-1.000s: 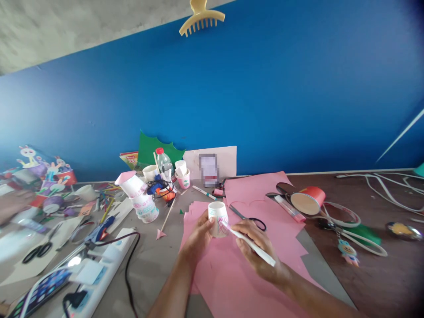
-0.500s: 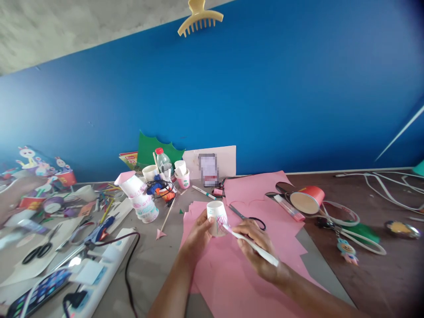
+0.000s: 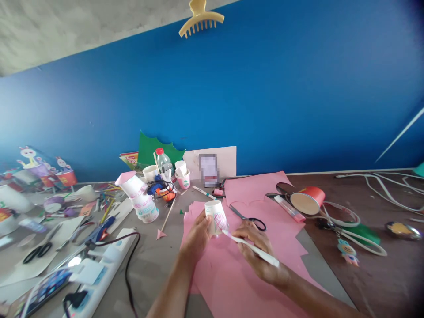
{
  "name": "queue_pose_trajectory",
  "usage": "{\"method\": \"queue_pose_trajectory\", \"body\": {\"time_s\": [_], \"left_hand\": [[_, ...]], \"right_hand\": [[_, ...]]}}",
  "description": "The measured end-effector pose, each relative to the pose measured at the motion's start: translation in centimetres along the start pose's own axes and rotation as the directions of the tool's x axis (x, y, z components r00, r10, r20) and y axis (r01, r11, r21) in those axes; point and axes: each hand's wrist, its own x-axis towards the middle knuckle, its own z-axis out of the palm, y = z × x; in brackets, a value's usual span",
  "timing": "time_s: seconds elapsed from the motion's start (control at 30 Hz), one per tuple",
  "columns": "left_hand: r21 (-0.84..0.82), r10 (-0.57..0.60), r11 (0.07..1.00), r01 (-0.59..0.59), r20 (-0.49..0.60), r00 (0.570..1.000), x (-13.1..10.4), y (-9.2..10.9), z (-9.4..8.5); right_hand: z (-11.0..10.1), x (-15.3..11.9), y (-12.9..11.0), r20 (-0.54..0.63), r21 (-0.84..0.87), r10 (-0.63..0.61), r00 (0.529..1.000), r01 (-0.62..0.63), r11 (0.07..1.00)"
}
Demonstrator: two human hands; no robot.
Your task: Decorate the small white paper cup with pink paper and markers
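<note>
My left hand is closed around the left side of a small white paper cup, tilted slightly. Pink criss-cross lines cover part of the cup's front. In my right hand is a white marker pen, its pink tip at the lower right of the cup; whether it touches cannot be made out. Beneath both hands lie sheets of pink paper. Scissors with dark handles rest on the paper just behind my right hand.
To the left stands a stack of decorated cups with a pink roof. A white power strip and its black cord lie nearer. A red paper cup lies on its side at right, by a pink-capped marker. A bottle stands behind.
The cup has tilted and turned a little in my left hand, and the marker tip has moved lower on it. At far left, another person's arm has left the view.
</note>
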Motion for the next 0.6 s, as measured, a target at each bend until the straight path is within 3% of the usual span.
{"method": "queue_pose_trajectory", "body": {"time_s": [0.33, 0.6], "left_hand": [[-0.003, 0.007, 1.000, -0.006, 0.040, 0.999, 0.08, 0.19, 0.26], [-0.004, 0.001, 1.000, -0.001, -0.033, 0.999, 0.40, 0.02, 0.04]], "right_hand": [[0.61, -0.51, 0.54, 0.071, -0.045, -0.059, 0.996, 0.062, 0.997], [-0.16, -0.05, 0.05, 0.044, -0.094, -0.032, 0.999, 0.036, 0.995]]}}
